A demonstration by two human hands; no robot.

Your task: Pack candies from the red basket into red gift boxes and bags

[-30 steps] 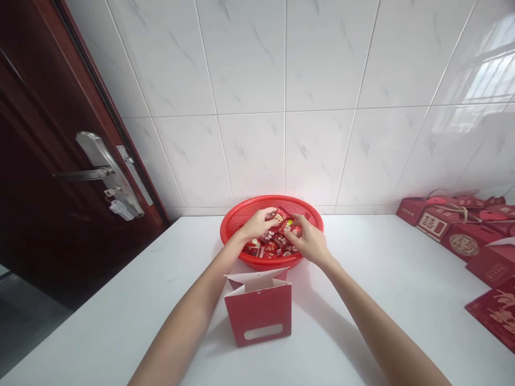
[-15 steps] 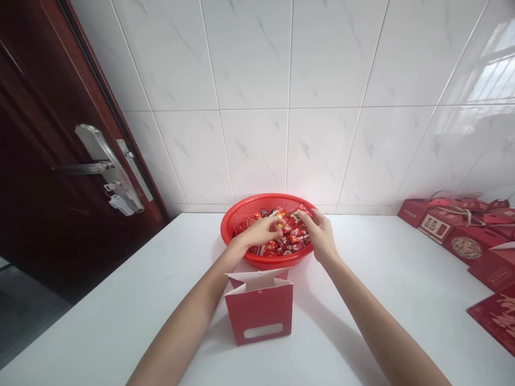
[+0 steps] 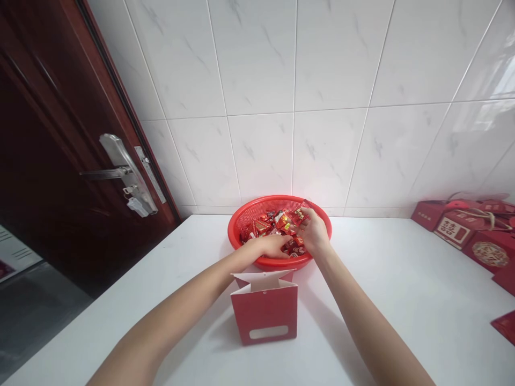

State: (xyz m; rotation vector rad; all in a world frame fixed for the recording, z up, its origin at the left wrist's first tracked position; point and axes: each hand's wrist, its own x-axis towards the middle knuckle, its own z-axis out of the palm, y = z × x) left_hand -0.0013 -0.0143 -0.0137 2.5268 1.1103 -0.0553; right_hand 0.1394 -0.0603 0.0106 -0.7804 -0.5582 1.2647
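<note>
A round red plastic basket [image 3: 242,216] stands near the wall, holding many small wrapped candies [image 3: 261,227], mostly red. My left hand [image 3: 274,246] reaches over the basket's front rim onto the candies, its fingers apart and pointing right. At the basket's right side, my right hand [image 3: 314,229] is curled palm-inward around red wrapped candies at its fingertips. In front of the basket, a red paper box [image 3: 264,313] stands upright between my forearms, its top open and a white oval window low on its front.
A white table [image 3: 193,241] meets a tiled wall [image 3: 261,155]. Several red boxes [image 3: 454,228] with cord handles lie at the right, with another red piece [image 3: 506,326] nearer the right edge. A dark red door [image 3: 72,134] with a metal handle is at the left.
The view has turned slightly left. My left hand has moved right and lower into the candies. My right hand has turned its palm inward and come lower over the basket.
</note>
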